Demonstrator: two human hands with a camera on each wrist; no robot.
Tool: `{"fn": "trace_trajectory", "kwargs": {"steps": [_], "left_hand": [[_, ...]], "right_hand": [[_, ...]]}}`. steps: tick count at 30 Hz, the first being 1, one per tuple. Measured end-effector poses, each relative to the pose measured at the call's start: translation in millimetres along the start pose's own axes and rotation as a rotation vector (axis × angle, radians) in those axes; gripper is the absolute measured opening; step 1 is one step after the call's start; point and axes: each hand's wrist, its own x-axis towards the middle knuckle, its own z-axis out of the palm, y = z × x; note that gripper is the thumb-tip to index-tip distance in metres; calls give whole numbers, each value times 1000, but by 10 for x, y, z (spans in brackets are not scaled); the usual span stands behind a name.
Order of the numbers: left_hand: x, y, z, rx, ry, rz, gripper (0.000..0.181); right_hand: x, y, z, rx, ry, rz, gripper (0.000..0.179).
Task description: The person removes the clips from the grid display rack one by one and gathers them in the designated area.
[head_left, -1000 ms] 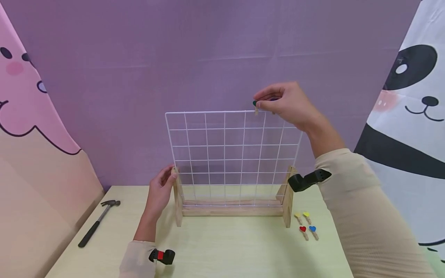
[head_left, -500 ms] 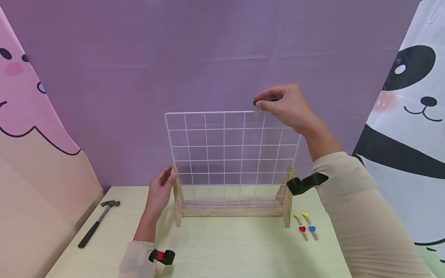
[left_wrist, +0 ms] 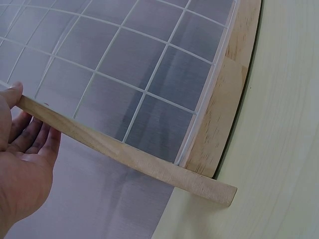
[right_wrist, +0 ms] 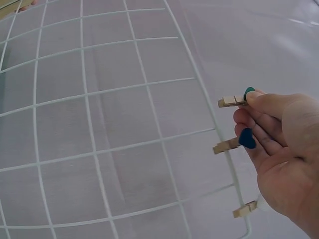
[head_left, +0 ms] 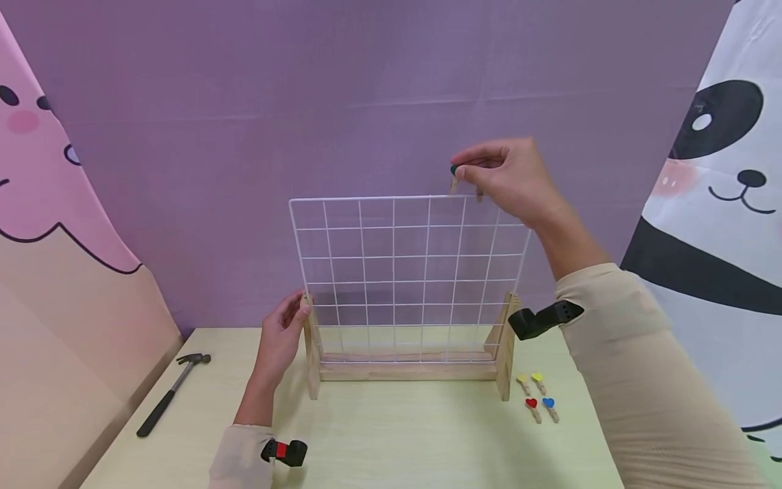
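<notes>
My right hand pinches a small wooden clothespin with a green top between thumb and fingers. Its wooden end is just off the top wire of the white grid panel. A clothespin with a dark blue heart is clipped on that wire beside my curled fingers, and another clothespin is clipped nearer the corner. My left hand grips the left upright of the wooden stand that holds the panel, thumb on one side and fingers on the other.
Right of the stand lie several clothespins: one with a red heart, one with a blue heart and two yellow-topped ones. A claw hammer lies at the table's left. A purple cloth hangs behind.
My right hand has risen slightly and moved a little to the right, and the green-topped clothespin has come up off the top wire. The left hand keeps its place.
</notes>
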Motion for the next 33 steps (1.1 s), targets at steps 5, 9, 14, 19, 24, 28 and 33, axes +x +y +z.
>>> {"fn": "trace_trajectory", "kwargs": {"steps": [5,9,14,19,24,28,33], "left_hand": [[-7,10,8,4,3,7,51],[-17,15,6,4,2,-3,50],[-21,20,2,7,3,-14,48],[-19,23,1,13,0,-18,49],[-1,21,3,8,0,-12,48],[12,24,4,3,0,-5,48],[17,16,1,-2,-2,-6,48]], "right_hand": [[8,-40,-73,-3,-2,-9,22],[-4,-60,-125,7,4,-22,22],[-36,-69,-181,24,8,-41,22],[-76,-45,-229,44,15,-57,20],[-142,-13,-286,57,9,-70,21],[-185,16,-312,78,3,-80,22],[-256,73,-339,70,12,-80,18]]}}
